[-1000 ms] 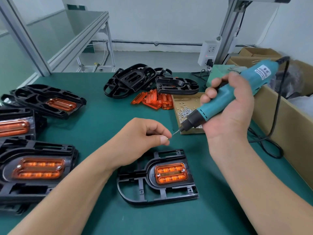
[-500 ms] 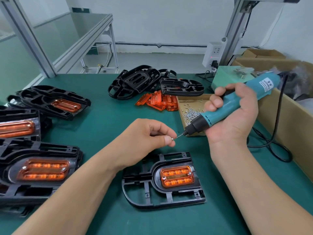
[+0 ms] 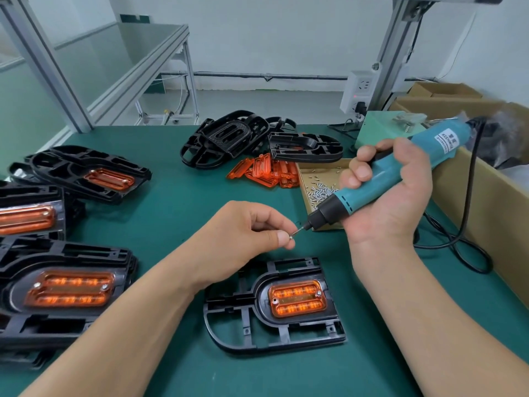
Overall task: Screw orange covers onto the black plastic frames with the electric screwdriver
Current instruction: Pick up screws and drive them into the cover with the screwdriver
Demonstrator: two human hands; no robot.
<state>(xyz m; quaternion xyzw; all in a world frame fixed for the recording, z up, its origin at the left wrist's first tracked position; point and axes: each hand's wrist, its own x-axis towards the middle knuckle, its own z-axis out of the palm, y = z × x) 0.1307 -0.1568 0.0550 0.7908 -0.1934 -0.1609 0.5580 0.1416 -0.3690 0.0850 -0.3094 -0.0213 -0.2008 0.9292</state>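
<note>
One black plastic frame lies on the green counter, with one ribbed translucent orange cover seated in it. Just beyond it, the left grip pinches one small metal screw. The right grip wraps the teal electric screwdriver, its bit still at the screw. Three covered frames lie to its left.
</note>
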